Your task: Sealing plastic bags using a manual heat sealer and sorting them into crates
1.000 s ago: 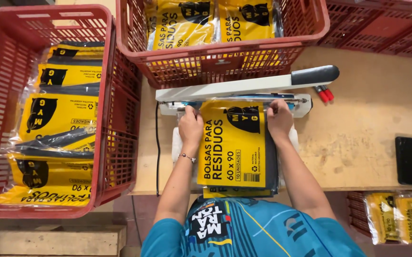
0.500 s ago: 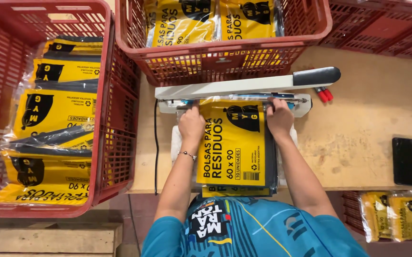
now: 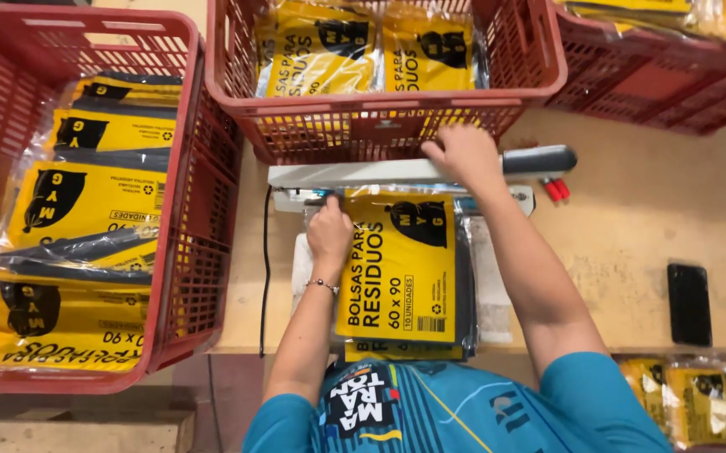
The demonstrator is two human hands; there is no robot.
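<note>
A yellow and black packet of rubbish bags in clear plastic lies flat on the wooden table, its far end tucked under the white arm of a heat sealer. My left hand presses the packet's upper left corner by the sealer jaw. My right hand lies palm down on top of the sealer arm, next to its dark grey handle. More packets lie stacked beneath the top one.
A red plastic crate at left holds several sealed packets. Another red crate behind the sealer holds more; a third sits far right. A black phone and a small red object lie on the table. A black cable hangs off the sealer's left end.
My right hand has left the packet's upper right corner and moved up onto the sealer arm. My left hand stays on the packet. The view has shifted slightly.
</note>
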